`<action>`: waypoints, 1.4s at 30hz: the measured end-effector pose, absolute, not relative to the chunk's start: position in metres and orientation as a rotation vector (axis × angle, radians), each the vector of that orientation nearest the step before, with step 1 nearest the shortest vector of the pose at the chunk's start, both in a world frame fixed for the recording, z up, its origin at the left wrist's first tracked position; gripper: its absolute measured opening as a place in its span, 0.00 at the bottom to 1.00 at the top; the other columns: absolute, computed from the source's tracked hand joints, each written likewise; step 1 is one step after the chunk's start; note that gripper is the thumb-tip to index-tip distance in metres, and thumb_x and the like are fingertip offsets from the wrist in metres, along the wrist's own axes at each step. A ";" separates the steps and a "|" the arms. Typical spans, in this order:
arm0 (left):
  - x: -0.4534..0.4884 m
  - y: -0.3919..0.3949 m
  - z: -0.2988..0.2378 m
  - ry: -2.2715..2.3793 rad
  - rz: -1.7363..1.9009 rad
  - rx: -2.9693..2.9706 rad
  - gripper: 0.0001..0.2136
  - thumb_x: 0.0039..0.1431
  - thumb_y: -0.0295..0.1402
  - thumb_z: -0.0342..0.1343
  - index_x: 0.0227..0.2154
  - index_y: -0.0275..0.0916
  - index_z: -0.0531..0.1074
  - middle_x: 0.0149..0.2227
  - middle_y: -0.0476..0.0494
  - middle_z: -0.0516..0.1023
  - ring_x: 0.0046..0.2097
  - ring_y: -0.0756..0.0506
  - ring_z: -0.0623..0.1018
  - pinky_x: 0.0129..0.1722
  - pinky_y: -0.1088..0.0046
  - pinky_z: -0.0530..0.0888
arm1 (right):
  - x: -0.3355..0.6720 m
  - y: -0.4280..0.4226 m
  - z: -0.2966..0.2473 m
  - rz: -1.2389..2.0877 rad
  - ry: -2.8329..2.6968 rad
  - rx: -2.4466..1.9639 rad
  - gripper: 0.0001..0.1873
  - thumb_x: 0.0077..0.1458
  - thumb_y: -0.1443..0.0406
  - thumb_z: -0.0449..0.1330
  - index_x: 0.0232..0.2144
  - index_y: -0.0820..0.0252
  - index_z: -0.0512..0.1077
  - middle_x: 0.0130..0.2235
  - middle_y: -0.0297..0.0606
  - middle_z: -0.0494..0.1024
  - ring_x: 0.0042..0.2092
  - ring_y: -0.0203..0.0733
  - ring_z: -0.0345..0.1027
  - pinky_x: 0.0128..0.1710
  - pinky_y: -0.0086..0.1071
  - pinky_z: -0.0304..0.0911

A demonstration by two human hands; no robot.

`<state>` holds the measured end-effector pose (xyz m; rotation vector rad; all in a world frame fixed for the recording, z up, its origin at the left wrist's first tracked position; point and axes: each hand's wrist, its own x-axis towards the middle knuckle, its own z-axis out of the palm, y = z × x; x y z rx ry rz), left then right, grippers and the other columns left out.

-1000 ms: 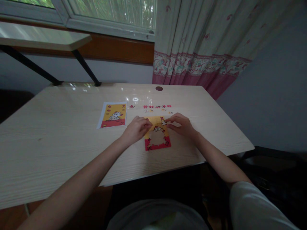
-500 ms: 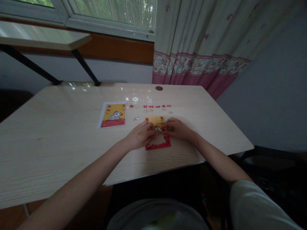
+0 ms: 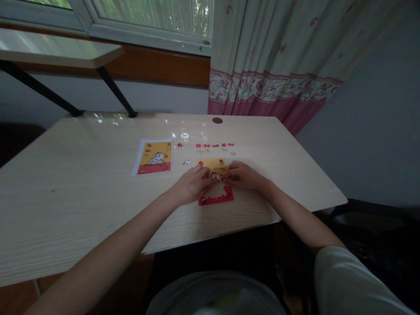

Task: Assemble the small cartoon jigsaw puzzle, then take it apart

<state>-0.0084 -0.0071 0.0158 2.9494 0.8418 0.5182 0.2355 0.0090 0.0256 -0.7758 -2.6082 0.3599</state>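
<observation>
A part-built yellow and red jigsaw puzzle [image 3: 215, 199] lies on the pale wooden table [image 3: 82, 192]. My left hand [image 3: 191, 186] rests on its left side, fingers curled down onto the pieces. From the right, my right hand [image 3: 241, 176] reaches in with fingertips pressed together at the puzzle's middle. The two hands almost touch there. Whether either hand holds a piece is hidden. Loose red and white pieces [image 3: 215, 145] lie in a row just beyond the puzzle, and one white piece [image 3: 187, 162] lies to its upper left.
A printed reference picture [image 3: 154, 156] of the same yellow and red image lies left of the puzzle. A round cable hole [image 3: 217, 120] is near the table's far edge. A curtain [image 3: 272, 65] hangs behind, and a shelf on black brackets [image 3: 55, 52] juts out at far left.
Both hands have slid nearer me from the puzzle's top edge to its middle and drawn together. The white piece at upper left, covered before, now shows.
</observation>
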 end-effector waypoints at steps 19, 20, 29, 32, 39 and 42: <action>-0.009 -0.008 0.019 0.788 0.488 2.987 0.16 0.59 0.29 0.46 0.48 0.39 0.71 0.36 0.39 0.67 0.37 0.43 0.65 0.37 0.65 0.67 | 0.235 0.012 0.025 0.480 -2.606 -0.912 0.10 0.52 0.61 0.62 0.35 0.60 0.74 0.28 0.35 0.70 0.33 0.36 0.61 0.34 0.28 0.56; -0.008 -0.008 0.019 0.790 0.485 2.986 0.15 0.59 0.29 0.46 0.47 0.39 0.71 0.36 0.39 0.67 0.37 0.43 0.65 0.37 0.65 0.67 | 0.235 0.012 0.025 0.478 -2.607 -0.908 0.10 0.52 0.61 0.61 0.35 0.60 0.74 0.28 0.34 0.70 0.33 0.36 0.61 0.34 0.28 0.56; -0.002 -0.011 0.028 0.877 0.352 3.048 0.14 0.59 0.29 0.47 0.45 0.41 0.72 0.36 0.40 0.68 0.38 0.43 0.65 0.38 0.66 0.66 | 0.235 0.010 0.028 0.280 -2.695 -0.794 0.09 0.56 0.60 0.58 0.35 0.58 0.74 0.32 0.37 0.74 0.35 0.37 0.63 0.36 0.30 0.55; -0.002 -0.012 0.030 0.887 0.320 3.055 0.15 0.59 0.29 0.47 0.47 0.42 0.71 0.37 0.39 0.69 0.39 0.43 0.65 0.38 0.65 0.66 | 0.234 0.008 0.031 0.210 -2.757 -0.794 0.09 0.58 0.61 0.55 0.36 0.57 0.74 0.34 0.37 0.74 0.36 0.38 0.63 0.37 0.31 0.55; -0.004 -0.012 0.024 0.853 0.396 2.994 0.17 0.58 0.27 0.47 0.49 0.41 0.71 0.38 0.39 0.69 0.39 0.43 0.66 0.39 0.65 0.67 | 0.229 0.004 0.033 0.169 -2.774 -0.780 0.09 0.59 0.63 0.53 0.34 0.59 0.72 0.35 0.37 0.74 0.36 0.38 0.63 0.39 0.31 0.56; -0.008 -0.009 0.024 0.888 0.483 2.956 0.16 0.58 0.27 0.46 0.47 0.39 0.72 0.38 0.39 0.69 0.39 0.43 0.66 0.40 0.65 0.67 | 0.228 0.004 0.031 0.152 -2.752 -0.804 0.09 0.59 0.62 0.54 0.33 0.60 0.72 0.34 0.38 0.74 0.36 0.38 0.63 0.39 0.31 0.56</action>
